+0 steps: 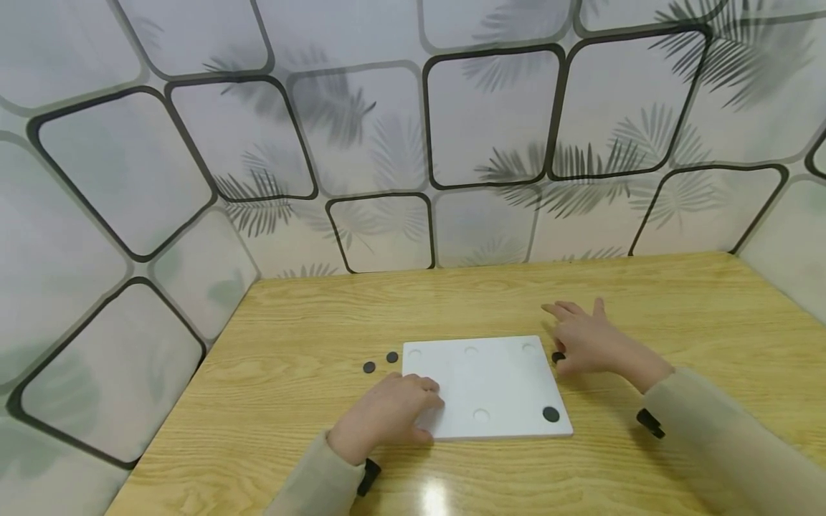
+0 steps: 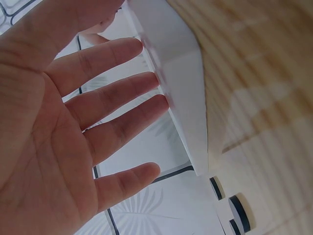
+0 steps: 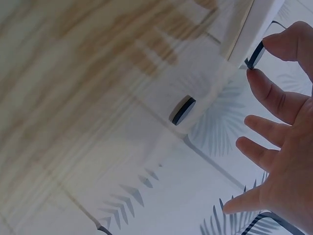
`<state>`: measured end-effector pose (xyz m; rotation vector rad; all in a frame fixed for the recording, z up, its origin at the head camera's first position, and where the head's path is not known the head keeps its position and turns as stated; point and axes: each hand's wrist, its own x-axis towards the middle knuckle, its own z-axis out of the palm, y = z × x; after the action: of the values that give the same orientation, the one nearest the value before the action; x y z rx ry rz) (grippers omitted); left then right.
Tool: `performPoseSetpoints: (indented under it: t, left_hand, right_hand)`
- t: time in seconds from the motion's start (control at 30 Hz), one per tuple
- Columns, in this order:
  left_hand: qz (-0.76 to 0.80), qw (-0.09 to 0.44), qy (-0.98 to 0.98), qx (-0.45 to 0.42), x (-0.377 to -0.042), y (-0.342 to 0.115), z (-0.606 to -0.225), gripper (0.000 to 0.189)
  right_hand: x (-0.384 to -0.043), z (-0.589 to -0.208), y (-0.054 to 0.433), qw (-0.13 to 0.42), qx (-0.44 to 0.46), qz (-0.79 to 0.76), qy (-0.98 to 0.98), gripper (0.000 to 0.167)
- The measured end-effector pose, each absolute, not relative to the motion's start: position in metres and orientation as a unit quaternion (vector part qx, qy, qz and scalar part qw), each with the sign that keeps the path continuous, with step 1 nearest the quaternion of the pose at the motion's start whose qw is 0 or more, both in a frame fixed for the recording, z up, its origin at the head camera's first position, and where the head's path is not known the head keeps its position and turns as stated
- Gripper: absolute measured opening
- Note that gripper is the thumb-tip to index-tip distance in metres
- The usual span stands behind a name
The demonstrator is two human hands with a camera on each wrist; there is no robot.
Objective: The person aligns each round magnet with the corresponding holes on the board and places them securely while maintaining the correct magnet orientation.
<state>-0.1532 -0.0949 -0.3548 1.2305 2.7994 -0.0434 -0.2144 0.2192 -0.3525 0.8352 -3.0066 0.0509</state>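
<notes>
While the left hand [image 1: 396,405] rests on the near left part of the white board [image 1: 493,383], the right hand [image 1: 589,344] holds a small black disc [image 3: 256,55] just past the board's right edge. The right thumb and first finger pinch this disc by its rim, and the other three fingers spread away from it. The left hand's fingers are loose and nearly straight, grasping nothing, and their tips touch the board.

The board lies flat on the wooden bench [image 1: 310,322], and its right and far edges show all the way along. Three round dips [image 1: 471,350] run along the far edge, and another dip [image 1: 480,415] is near the front edge. A corner disc [image 1: 551,414], black too, sits in the near right corner, close to two edges.

Off the left edge, two loose discs [image 1: 369,367] lie on the wood near each other, one just beside the board's far left corner. One more spare disc [image 3: 183,110] lies on the bench in the right wrist view, apart from the pinched one.

Behind the board, a wide strip of wood runs back to the patterned cloth [image 1: 493,122]. To the left and right the wood is wide too, so both hands have lots of room.
</notes>
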Motion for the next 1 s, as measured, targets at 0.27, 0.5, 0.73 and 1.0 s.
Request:
performPoseSetpoints:
  t: [0.27,0.5,0.73,1.0]
  left_hand:
    - [-0.016,0.039,0.913,0.405,-0.154,-0.095,-0.356,0.039]
    - [-0.017,0.04,0.913,0.407,-0.153,-0.094,-0.353,0.038]
    - [-0.02,0.045,0.915,0.401,-0.152,-0.093,-0.353,0.038]
    - [-0.017,0.046,0.915,0.4,-0.153,-0.094,-0.354,0.039]
  right_hand:
    - [-0.218,-0.35,0.211,0.013,0.269,0.022,-0.963,0.027]
    - [-0.223,-0.35,0.207,0.021,0.297,0.026,-0.954,0.022]
    - [-0.227,-0.352,0.203,0.021,0.304,0.034,-0.952,0.02]
    - [-0.231,-0.35,0.196,0.021,0.304,0.033,-0.952,0.02]
